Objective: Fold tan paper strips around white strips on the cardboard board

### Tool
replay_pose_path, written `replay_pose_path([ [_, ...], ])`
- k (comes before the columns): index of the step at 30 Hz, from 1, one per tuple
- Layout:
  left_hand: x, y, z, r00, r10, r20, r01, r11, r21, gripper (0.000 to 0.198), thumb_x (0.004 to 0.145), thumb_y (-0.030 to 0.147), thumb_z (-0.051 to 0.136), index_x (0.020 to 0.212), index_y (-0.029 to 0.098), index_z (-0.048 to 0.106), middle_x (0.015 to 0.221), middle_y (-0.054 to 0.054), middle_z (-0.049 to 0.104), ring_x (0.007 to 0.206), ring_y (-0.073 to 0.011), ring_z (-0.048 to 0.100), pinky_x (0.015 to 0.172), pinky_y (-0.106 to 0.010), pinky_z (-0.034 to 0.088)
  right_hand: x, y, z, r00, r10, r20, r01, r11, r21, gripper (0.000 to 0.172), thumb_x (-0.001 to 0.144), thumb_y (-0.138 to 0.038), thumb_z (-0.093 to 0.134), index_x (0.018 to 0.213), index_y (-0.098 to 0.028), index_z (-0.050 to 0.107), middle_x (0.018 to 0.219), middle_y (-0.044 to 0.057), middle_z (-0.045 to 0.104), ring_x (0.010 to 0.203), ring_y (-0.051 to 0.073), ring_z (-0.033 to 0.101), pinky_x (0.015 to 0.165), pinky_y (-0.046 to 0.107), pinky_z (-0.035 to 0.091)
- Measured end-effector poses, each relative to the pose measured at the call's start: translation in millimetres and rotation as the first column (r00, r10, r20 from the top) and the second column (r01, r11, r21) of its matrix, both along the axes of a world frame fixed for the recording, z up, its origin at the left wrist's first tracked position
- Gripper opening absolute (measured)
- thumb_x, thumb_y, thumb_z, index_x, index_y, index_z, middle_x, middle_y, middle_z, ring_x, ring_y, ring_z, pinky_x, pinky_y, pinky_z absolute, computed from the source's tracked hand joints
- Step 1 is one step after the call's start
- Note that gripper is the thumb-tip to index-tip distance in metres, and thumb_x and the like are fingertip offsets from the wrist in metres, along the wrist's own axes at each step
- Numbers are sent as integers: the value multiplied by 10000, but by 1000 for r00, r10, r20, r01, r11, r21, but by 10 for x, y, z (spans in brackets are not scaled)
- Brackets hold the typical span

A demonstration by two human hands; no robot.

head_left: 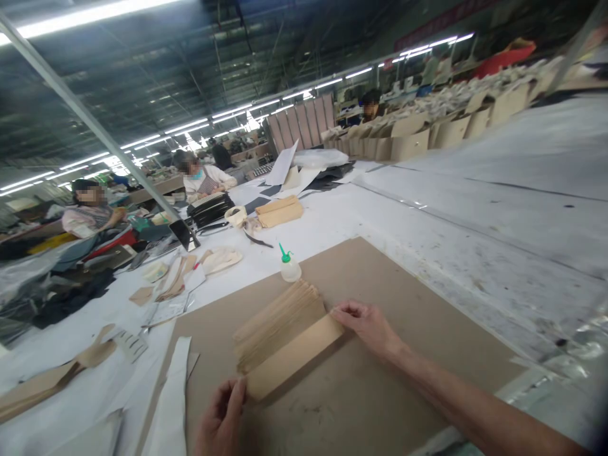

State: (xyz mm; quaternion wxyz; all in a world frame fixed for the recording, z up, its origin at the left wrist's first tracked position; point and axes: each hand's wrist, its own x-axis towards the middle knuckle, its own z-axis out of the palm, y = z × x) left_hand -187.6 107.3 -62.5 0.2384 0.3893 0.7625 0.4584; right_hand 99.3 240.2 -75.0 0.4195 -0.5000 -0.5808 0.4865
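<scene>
A fanned stack of tan card strips [280, 329] lies on a large brown board [380, 354] on the white table. My left hand [221, 421] pinches the near end of the front strip, fingers closed on it. My right hand [368, 326] grips the far right end of the same strip, fingers curled against its edge. A small glue bottle with a green nozzle [289, 265] stands just beyond the stack.
White paper strips [171, 392] lie left of the board. More tan pieces [42, 386] sit at the table's left edge. Black and tan stacks [280, 211] lie farther back. Other people sit at the far left. Rows of brown boxes [427, 136] line the back right.
</scene>
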Motion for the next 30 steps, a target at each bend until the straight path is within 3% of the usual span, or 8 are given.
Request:
replay_pose_path([
  [4, -159, 232, -44, 953, -118, -280, 91, 990, -107, 451, 809, 654, 545, 852, 220, 661, 821, -46, 709, 817, -277, 647, 729, -341, 441, -199, 298, -79, 996, 1, 94, -12, 994, 111, 268, 826, -431, 610, 761, -190, 709, 894, 34, 703, 872, 204, 629, 816, 306, 468],
  [7, -254, 344, -175, 876, -191, -443, 137, 979, -152, 374, 867, 566, 480, 815, 227, 629, 784, -53, 686, 774, -278, 648, 690, -349, 436, -298, 395, -165, 979, -35, 199, -2, 984, 180, 150, 799, -324, 647, 703, -215, 684, 953, 22, 683, 919, 199, 621, 831, 302, 453],
  [9, -288, 369, -239, 853, -182, -488, 132, 982, -136, 348, 893, 532, 461, 803, 225, 599, 747, -50, 655, 713, -263, 627, 661, -347, 434, -331, 421, -220, 963, -89, 255, 36, 978, 205, 54, 783, -270, 666, 795, -222, 689, 1015, 22, 663, 889, 186, 615, 795, 299, 451],
  [12, -298, 341, -250, 828, -162, -537, 129, 987, -98, 260, 901, 436, 479, 865, 218, 617, 855, -82, 667, 808, -275, 618, 722, -370, 451, -315, 463, -268, 941, -167, 295, 104, 971, 216, 233, 789, -244, 657, 1019, -214, 671, 1059, 45, 651, 804, 167, 606, 770, 308, 465],
  [17, -333, 151, -155, 720, -248, -648, 366, 929, 50, 323, 887, 189, 433, 1056, 258, 700, 1167, -76, 701, 1127, -279, 583, 995, -449, 431, -134, 457, -258, 930, -223, 293, 171, 966, 194, 337, 960, -399, 461, 1117, -145, 616, 952, 71, 662, 771, 172, 623, 738, 319, 501],
  [21, -435, -227, -55, 807, -37, -590, 194, 959, 206, 301, 948, 326, 449, 1130, 218, 663, 1202, -114, 670, 1173, -275, 576, 1037, -464, 458, 26, 212, -221, 920, -220, 323, 166, 968, 188, 463, 943, -546, 385, 1038, -164, 629, 892, 89, 675, 798, 213, 631, 717, 317, 484],
  [25, -584, -841, 69, 867, 55, -495, 44, 981, 187, 345, 935, 421, 486, 1163, 217, 646, 1216, -112, 665, 1135, -271, 612, 981, -431, 507, 144, -66, -158, 911, -174, 374, 105, 975, 198, 458, 893, -600, 385, 878, -203, 612, 779, 77, 659, 737, 232, 613, 668, 322, 457],
  [30, -915, -1744, 120, 908, 256, -333, -238, 967, 95, 530, 777, 613, 613, 1123, 216, 678, 1205, -101, 683, 970, -290, 661, 893, -437, 537, 199, -246, -133, 890, -96, 446, -19, 969, 247, 508, 868, -684, 385, 718, -232, 563, 635, 46, 604, 619, 218, 564, 608, 318, 436],
])
